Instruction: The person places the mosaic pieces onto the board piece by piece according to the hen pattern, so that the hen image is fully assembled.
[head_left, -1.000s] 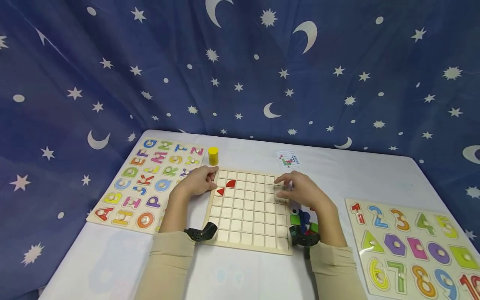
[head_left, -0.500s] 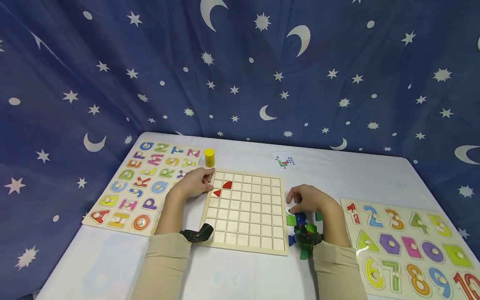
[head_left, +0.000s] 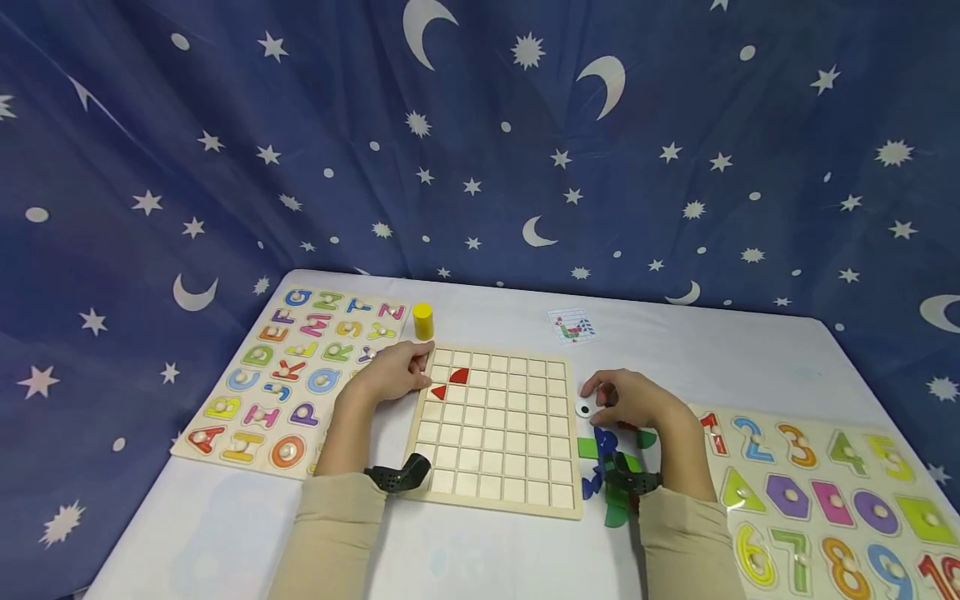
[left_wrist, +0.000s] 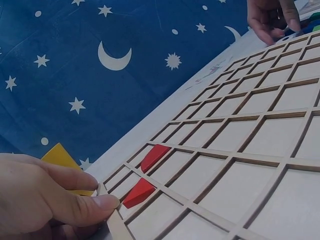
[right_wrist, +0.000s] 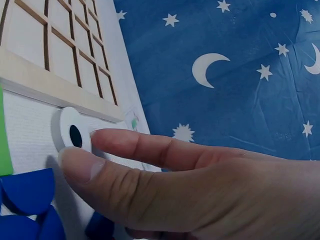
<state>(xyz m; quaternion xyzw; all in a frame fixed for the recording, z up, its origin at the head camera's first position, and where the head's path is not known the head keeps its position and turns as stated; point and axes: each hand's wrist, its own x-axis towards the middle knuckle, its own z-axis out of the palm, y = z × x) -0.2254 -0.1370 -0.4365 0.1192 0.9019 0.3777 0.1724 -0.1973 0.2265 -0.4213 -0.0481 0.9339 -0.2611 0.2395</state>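
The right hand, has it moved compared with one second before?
Yes. The right hand left the grid board's right columns and now lies on the table beside its right edge, at the white eye piece.

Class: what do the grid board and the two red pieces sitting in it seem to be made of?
Grid board: pale unpainted wood, probably plywood; faint grain and dark cut edges show along the slats in the left wrist view. Red pieces: likely wood too, painted in a smooth, matte red, with thick block-like edges.
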